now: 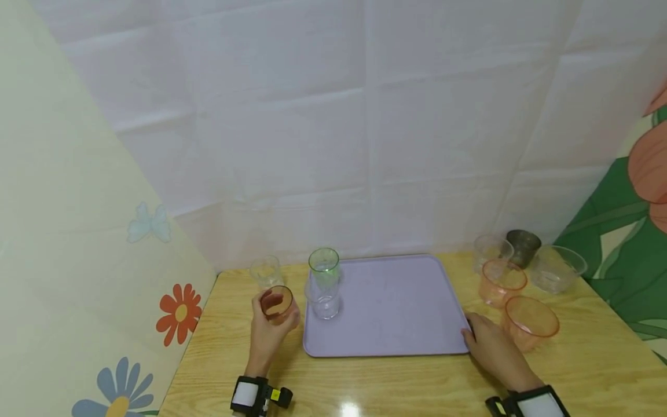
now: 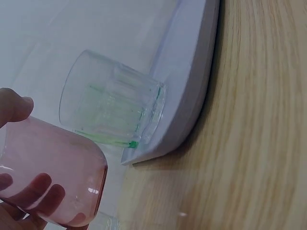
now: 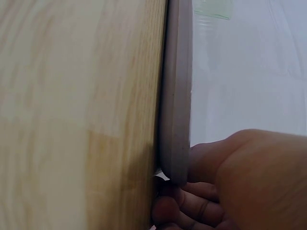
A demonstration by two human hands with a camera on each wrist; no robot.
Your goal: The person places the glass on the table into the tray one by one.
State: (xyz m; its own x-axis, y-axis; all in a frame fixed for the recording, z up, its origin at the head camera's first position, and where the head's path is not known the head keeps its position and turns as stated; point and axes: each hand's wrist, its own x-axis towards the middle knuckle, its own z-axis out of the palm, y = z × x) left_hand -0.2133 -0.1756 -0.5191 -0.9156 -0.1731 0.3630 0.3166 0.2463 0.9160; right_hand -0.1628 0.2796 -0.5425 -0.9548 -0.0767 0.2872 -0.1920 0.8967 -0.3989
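Observation:
My left hand [image 1: 263, 339] holds an amber-brown glass [image 1: 277, 302] just left of the lilac tray [image 1: 396, 307]. In the left wrist view, fingers and thumb curl round this tinted glass [image 2: 57, 165], close to the tray's corner. On the tray's left side stand a clear glass [image 1: 326, 306] and, behind it, a green glass [image 1: 324, 265]; they overlap in the head view. My right hand [image 1: 495, 350] grips the tray's front right corner. In the right wrist view its thumb is against the tray rim [image 3: 178, 96], with curled fingers at the underside.
Another clear glass [image 1: 266, 271] stands behind my left hand. Right of the tray are an orange cup [image 1: 501, 284], an orange bowl [image 1: 530, 324], a clear cup [image 1: 490, 252], a dark cup [image 1: 523, 246] and a clear bowl [image 1: 554, 272]. A white cloth [image 1: 292, 145] hangs behind the wooden table [image 1: 396, 388].

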